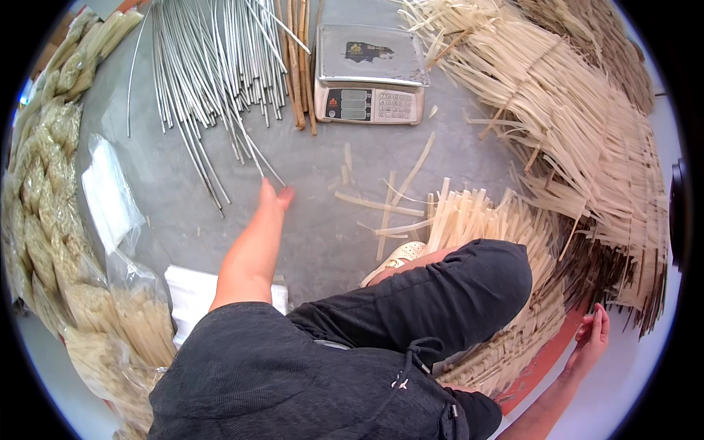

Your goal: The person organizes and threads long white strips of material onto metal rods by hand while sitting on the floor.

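Note:
My left hand [275,194] reaches out over the grey floor to the near ends of two thin metal rods [255,150]. Its fingers close at the rod tips, though the grip is slightly blurred. These two stick out toward me from a loose spread of similar silvery rods [213,66]. Far off to the right, my right hand [589,337] is held low with curled fingers. It is closest to the dark ends of a bundle of flat strips [623,275]. Whatever lies between its fingertips is too small to make out.
A digital scale [370,73] stands at the back, beside several brown sticks [299,66]. Pale strip bundles [543,95] pile up at right; more strips [469,213] lie by my sandal [396,260]. Plastic-wrapped fibre bundles [51,169], clear bags [114,191] and white cloth [189,293] line the left.

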Demonstrator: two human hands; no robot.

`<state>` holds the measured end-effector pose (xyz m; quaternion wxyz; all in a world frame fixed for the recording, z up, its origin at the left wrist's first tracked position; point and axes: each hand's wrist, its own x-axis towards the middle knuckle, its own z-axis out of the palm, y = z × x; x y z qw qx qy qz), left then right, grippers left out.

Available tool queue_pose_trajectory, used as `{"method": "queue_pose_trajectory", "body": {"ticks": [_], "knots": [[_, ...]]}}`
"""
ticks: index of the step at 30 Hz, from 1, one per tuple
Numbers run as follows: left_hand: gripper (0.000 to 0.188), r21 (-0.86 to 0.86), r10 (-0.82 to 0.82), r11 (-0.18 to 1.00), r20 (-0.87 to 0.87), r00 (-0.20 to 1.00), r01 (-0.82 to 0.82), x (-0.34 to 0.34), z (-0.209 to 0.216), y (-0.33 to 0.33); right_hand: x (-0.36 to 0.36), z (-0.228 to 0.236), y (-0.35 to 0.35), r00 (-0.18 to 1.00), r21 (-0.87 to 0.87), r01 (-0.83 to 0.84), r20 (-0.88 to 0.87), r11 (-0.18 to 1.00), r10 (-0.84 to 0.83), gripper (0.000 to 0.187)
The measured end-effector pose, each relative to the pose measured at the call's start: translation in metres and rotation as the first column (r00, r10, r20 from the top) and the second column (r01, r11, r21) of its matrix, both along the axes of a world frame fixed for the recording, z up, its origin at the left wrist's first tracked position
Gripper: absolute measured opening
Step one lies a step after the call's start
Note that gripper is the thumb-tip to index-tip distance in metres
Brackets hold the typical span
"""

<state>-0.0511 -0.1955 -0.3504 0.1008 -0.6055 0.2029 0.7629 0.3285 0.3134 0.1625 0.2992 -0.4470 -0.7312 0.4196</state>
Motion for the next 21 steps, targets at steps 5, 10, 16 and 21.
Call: {"method": "queue_pose_trajectory", "body": {"ticks": [5, 10, 16, 21], "knots": [[0.06, -0.145, 0.154, 0.973, -0.16, 0.975, -0.178, -0.061, -0.029, -0.06, -0.021, -0.009, 0.007, 0.998, 0.0, -0.062, 0.026, 0.998, 0.062, 0.024], [0.069, -0.15, 0.016, 0.984, -0.446, 0.895, -0.092, -0.123, 0.017, -0.094, -0.042, -0.013, -0.004, 0.997, 0.02, -0.041, 0.072, 0.999, 0.039, 0.022], [0.062, -0.892, -0.445, 0.357, 0.099, 0.89, 0.277, -0.039, -0.037, -0.202, -0.19, -0.076, -0.12, 0.825, 0.091, -0.539, 0.254, 0.837, 0.504, 0.021], [0.042, -0.595, 0.04, 0.798, 0.207, 0.978, 0.093, 0.037, -0.024, -0.107, -0.202, -0.084, -0.138, 0.698, 0.177, -0.671, 0.478, 0.72, 0.533, 0.017]]}}
